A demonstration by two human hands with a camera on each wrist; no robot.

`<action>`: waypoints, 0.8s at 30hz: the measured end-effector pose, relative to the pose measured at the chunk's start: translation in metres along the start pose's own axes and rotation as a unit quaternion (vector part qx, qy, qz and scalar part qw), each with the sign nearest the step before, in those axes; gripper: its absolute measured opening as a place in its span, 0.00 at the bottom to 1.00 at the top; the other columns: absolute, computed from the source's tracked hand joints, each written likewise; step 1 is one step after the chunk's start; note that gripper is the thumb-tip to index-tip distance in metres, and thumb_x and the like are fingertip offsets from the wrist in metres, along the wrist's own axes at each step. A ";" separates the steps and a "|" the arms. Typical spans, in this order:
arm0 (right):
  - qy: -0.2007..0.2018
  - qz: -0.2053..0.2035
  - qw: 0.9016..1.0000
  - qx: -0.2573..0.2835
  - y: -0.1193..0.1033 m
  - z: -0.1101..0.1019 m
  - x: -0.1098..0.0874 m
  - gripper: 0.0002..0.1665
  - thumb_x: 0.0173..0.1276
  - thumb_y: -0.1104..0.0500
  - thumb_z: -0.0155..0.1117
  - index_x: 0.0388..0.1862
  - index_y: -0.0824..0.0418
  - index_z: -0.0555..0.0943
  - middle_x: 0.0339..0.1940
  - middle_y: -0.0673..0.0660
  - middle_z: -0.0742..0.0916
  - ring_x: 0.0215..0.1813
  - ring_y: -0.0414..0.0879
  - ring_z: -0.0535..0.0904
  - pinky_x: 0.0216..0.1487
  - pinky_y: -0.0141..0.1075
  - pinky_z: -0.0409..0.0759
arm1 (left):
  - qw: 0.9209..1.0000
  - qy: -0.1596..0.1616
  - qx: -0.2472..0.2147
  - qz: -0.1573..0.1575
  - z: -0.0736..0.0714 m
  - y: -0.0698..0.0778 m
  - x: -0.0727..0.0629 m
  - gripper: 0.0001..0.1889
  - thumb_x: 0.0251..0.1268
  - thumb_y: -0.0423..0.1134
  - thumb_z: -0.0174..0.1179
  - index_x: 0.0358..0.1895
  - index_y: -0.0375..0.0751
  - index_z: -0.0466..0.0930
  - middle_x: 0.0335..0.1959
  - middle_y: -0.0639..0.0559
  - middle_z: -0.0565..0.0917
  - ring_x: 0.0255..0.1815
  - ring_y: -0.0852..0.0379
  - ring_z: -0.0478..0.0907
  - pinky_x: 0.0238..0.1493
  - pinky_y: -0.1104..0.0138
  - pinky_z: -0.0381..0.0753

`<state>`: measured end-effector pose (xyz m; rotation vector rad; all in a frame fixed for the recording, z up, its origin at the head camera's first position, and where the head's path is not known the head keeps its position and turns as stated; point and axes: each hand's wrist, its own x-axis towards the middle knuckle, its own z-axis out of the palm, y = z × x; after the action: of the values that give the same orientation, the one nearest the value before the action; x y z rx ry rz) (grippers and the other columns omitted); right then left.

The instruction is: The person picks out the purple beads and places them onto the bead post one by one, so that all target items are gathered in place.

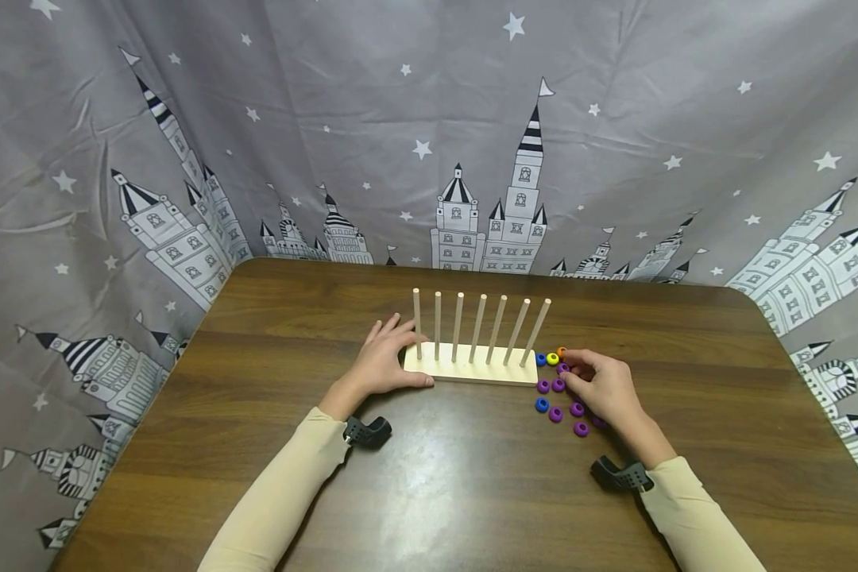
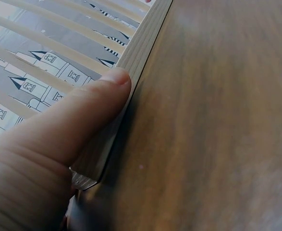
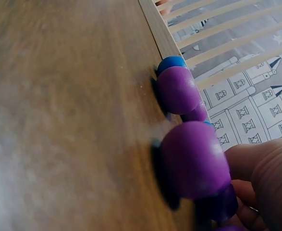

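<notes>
A pale wooden peg board with a row of several upright pegs stands mid-table. My left hand holds its left end, thumb along the front edge and fingers behind; the thumb lies against the base in the left wrist view. At the board's right end my right hand is low over loose beads, fingertips right by an orange bead and a purple bead. I cannot tell whether the fingers pinch one. In the right wrist view, a large purple bead partly covers the fingers.
Near the right hand lie a yellow bead, a blue bead, another blue bead and several purple beads, including a purple bead nearer me. A grey castle-print curtain hangs behind the brown wooden table.
</notes>
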<state>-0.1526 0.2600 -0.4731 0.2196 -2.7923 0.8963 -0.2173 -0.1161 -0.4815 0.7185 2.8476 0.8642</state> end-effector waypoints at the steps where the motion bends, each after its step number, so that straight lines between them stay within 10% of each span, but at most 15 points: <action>1: -0.002 0.000 1.000 -0.002 0.000 0.000 0.000 0.17 0.61 0.66 0.74 0.50 0.65 0.87 0.34 0.58 0.92 0.32 0.45 0.85 0.33 0.30 0.81 | 1.000 0.000 0.000 0.000 0.000 0.000 0.000 0.38 0.46 0.59 0.77 0.62 0.46 0.82 0.78 0.39 0.68 0.84 0.34 0.50 0.83 0.37 0.40; 24: 0.006 -0.054 0.998 -0.038 -0.001 0.002 -0.002 0.12 0.57 0.67 0.75 0.42 0.66 0.89 0.40 0.61 0.92 0.38 0.53 0.88 0.41 0.50 0.85 | 1.000 0.002 0.004 0.000 0.000 0.000 0.000 0.38 0.46 0.59 0.77 0.62 0.47 0.82 0.78 0.39 0.68 0.84 0.34 0.51 0.83 0.37 0.40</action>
<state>-0.1507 0.2586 -0.4748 0.3492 -2.7660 0.7636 -0.2176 -0.1158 -0.4817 0.7190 2.8558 0.8546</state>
